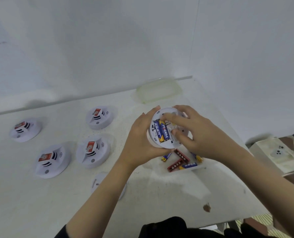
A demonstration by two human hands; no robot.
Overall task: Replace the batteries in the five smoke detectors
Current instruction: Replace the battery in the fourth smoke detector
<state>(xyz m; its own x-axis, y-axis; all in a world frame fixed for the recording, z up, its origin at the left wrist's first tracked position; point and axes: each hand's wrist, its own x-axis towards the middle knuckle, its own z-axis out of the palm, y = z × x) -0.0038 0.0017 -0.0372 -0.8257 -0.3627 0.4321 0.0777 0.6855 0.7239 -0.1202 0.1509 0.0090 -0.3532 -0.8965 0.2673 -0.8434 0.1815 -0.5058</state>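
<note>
My left grip curls round the open smoke detector, two blue batteries seated, right grip touching its bay, hold unclear; four closed detectors probably remain.

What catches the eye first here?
At centre, the left hand grips an open smoke detector with two blue-and-yellow batteries seated inside, the right hand touching it. Four other detectors with red labels lie to the left on the white table; loose batteries lie just beneath the hands.
</note>
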